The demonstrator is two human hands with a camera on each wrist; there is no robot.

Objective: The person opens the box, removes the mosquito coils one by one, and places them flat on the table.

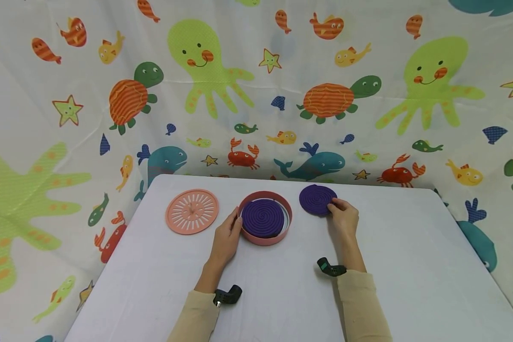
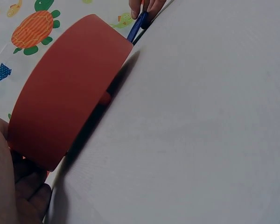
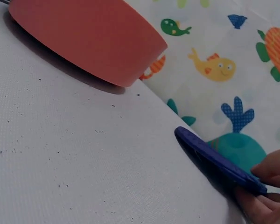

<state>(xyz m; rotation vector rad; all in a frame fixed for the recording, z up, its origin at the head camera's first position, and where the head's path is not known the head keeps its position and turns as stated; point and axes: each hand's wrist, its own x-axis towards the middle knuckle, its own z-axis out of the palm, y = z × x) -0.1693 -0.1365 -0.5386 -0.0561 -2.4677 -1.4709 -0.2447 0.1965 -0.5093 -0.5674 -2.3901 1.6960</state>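
A round pink-red tin [image 1: 263, 242] has a purple mosquito coil [image 1: 262, 218] lying in it. My left hand [image 1: 228, 236] grips the tin's left side, thumb by the rim; in the left wrist view the fingers [image 2: 31, 189] reach beneath its lower edge. To the tin's right, my right hand [image 1: 345, 218] pinches the near right edge of a second purple mosquito coil [image 1: 318, 199]. In the right wrist view this coil [image 3: 219, 161] shows edge-on, thumb above and fingers below, with a shadow under it.
A slotted pink round lid [image 1: 192, 212] lies on the white table [image 1: 278, 294] left of the tin. Behind the table hangs a curtain [image 1: 256, 95] printed with sea animals. Dark specks [image 3: 58, 152] dot the tabletop in the right wrist view.
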